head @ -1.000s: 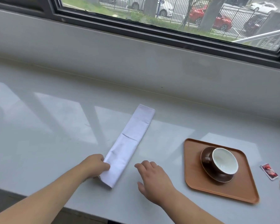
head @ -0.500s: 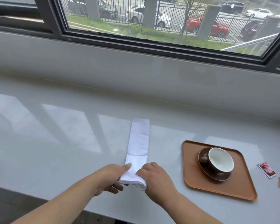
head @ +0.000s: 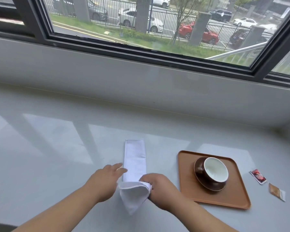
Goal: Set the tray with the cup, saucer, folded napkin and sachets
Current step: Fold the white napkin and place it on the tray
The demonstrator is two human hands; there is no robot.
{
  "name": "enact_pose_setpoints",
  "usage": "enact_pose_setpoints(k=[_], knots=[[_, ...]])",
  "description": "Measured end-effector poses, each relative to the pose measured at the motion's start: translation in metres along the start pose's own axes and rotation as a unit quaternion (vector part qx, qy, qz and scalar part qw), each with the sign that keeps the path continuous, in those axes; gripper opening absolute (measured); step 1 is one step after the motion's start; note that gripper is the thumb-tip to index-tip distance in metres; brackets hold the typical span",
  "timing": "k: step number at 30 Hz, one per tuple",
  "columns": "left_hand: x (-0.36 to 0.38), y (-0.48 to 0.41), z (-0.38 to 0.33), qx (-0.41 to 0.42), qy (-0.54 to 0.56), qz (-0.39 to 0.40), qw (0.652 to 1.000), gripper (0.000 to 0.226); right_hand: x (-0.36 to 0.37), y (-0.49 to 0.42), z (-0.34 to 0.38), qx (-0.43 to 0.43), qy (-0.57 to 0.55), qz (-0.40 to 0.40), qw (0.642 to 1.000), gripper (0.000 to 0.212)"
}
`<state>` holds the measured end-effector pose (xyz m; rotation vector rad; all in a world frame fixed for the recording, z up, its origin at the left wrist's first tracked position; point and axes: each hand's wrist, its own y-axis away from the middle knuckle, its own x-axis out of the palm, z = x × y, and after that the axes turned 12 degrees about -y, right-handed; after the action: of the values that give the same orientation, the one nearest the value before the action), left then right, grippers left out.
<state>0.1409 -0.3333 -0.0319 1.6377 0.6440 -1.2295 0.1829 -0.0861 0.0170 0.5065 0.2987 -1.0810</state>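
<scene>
Partly hidden, the fingers of the right hand [head: 159,190] are curled closed around the near end of the napkin [head: 135,162]; only the knuckles show, and the fingertips are tucked under the cloth. That end is lifted off the surface [head: 49,148] and folds over, with a pointed corner hanging down toward the person. The left hand [head: 105,180] lies just left of the napkin with its fingers stretched out and loose, gripping nothing; the fingertips touch the cloth's left edge. Whether the palm rests on the surface cannot be told.

Beyond the hands, the rest of the napkin lies flat as a long narrow strip running away from the person, its far end square and clear of everything. Both forearms are cut off by the bottom edge of the view.

To the right of the napkin, apart from it, sits the tray [head: 187,181] with raised rim and rounded corners. On it stands the saucer [head: 208,185], largely covered by the cup [head: 216,169]; the cup's handle faces the napkin. The tray's near and left parts are bare.

Further right of the tray, off it, lie two sachets: a red one [head: 258,176] and a brown one [head: 276,191], close together; their print is too small to read.

Left of the napkin the surface is wide and bare up to the wall under the window [head: 157,30].
</scene>
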Motion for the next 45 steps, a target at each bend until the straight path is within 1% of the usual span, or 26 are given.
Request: enact_pose_setpoints(k=[1, 2, 3, 5, 9, 11, 13, 16, 17, 18, 20, 23, 25, 26, 27, 28, 29, 31, 32, 33, 35, 36, 38, 40, 43, 45], knots=[[-0.003, -0.008, 0.0, 0.016, -0.032, -0.018, 0.999, 0.064, -0.005, -0.01, 0.002, 0.011, -0.025, -0.014, 1.0, 0.01], [-0.006, -0.017, 0.002, 0.029, -0.053, -0.04, 0.997, 0.061, -0.01, -0.02, 0.004, 0.021, -0.046, -0.028, 0.998, 0.009], [-0.008, -0.025, 0.004, 0.041, -0.061, -0.057, 0.996, 0.057, -0.015, -0.032, 0.005, 0.028, -0.063, -0.041, 0.997, 0.011], [-0.013, -0.038, 0.009, 0.05, -0.048, -0.055, 0.996, 0.052, -0.023, -0.056, 0.006, 0.038, -0.087, -0.063, 0.993, 0.011], [-0.017, -0.061, 0.02, 0.052, 0.042, -0.026, 0.997, 0.041, -0.033, -0.103, 0.001, 0.078, -0.103, -0.091, 0.987, 0.01], [-0.018, -0.073, 0.025, 0.05, 0.132, 0.01, 0.99, 0.038, -0.036, -0.126, -0.004, 0.103, -0.123, -0.1, 0.982, 0.009], [-0.016, -0.084, 0.03, 0.027, 0.259, 0.058, 0.964, 0.036, -0.039, -0.145, -0.013, 0.133, -0.138, -0.112, 0.975, 0.012], [-0.011, -0.098, 0.037, -0.022, 0.441, 0.144, 0.886, 0.04, -0.043, -0.166, -0.028, 0.177, -0.142, -0.13, 0.965, 0.011], [-0.01, -0.101, 0.039, -0.036, 0.478, 0.166, 0.862, 0.04, -0.044, -0.172, -0.033, 0.189, -0.137, -0.133, 0.963, 0.01], [-0.009, -0.105, 0.039, -0.049, 0.502, 0.176, 0.845, 0.039, -0.044, -0.178, -0.038, 0.199, -0.132, -0.134, 0.962, 0.011], [-0.008, -0.111, 0.037, -0.077, 0.516, 0.163, 0.837, 0.033, -0.044, -0.187, -0.045, 0.212, -0.114, -0.133, 0.961, 0.018], [-0.003, -0.121, 0.033, -0.119, 0.481, 0.134, 0.858, 0.025, -0.041, -0.197, -0.053, 0.214, -0.041, -0.134, 0.967, 0.026], [-0.002, -0.123, 0.033, -0.14, 0.421, 0.107, 0.89, 0.023, -0.039, -0.198, -0.053, 0.214, 0.002, -0.152, 0.965, 0.02], [-0.003, -0.122, 0.033, -0.148, 0.376, 0.083, 0.911, 0.025, -0.038, -0.196, -0.052, 0.211, 0.031, -0.167, 0.963, 0.016], [-0.003, -0.119, 0.033, -0.151, 0.327, 0.053, 0.931, 0.027, -0.037, -0.192, -0.051, 0.197, 0.07, -0.184, 0.96, 0.017], [-0.002, -0.115, 0.034, -0.139, 0.277, 0.022, 0.95, 0.03, -0.036, -0.187, -0.051, 0.174, 0.11, -0.198, 0.958, 0.021], [-0.002, -0.11, 0.034, -0.107, 0.229, -0.013, 0.967, 0.032, -0.035, -0.179, -0.051, 0.146, 0.141, -0.205, 0.958, 0.024], [0.001, -0.099, 0.032, 0.012, 0.14, -0.08, 0.987, 0.032, -0.031, -0.16, -0.053, 0.099, 0.163, -0.187, 0.964, 0.023], [0.003, -0.093, 0.031, 0.079, 0.1, -0.099, 0.987, 0.035, -0.028, -0.148, -0.056, 0.082, 0.171, -0.162, 0.969, 0.02], [0.006, -0.087, 0.029, 0.133, 0.057, -0.107, 0.984, 0.043, -0.025, -0.136, -0.059, 0.067, 0.181, -0.13, 0.973, 0.017], [0.012, -0.079, 0.027, 0.186, -0.011, -0.096, 0.978, 0.056, -0.018, -0.113, -0.068, 0.041, 0.21, -0.066, 0.975, 0.017], [0.014, -0.076, 0.024, 0.196, -0.036, -0.094, 0.975, 0.057, -0.015, -0.102, -0.072, 0.029, 0.231, -0.039, 0.972, 0.02], [0.017, -0.07, 0.02, 0.205, -0.083, -0.108, 0.969, 0.045, -0.01, -0.084, -0.077, 0.012, 0.268, 0.002, 0.963, 0.028], [0.018, -0.067, 0.015, 0.193, -0.107, -0.121, 0.968, 0.033, -0.006, -0.071, -0.079, -0.004, 0.287, 0.022, 0.958, 0.037], [0.016, -0.062, 0.004, 0.163, -0.085, -0.142, 0.973, 0.015, -0.004, -0.057, -0.081, -0.015, 0.305, 0.033, 0.952, 0.054], [0.014, -0.058, -0.004, 0.124, -0.046, -0.141, 0.981, 0.01, -0.003, -0.052, -0.081, -0.013, 0.309, 0.029, 0.95, 0.064]])
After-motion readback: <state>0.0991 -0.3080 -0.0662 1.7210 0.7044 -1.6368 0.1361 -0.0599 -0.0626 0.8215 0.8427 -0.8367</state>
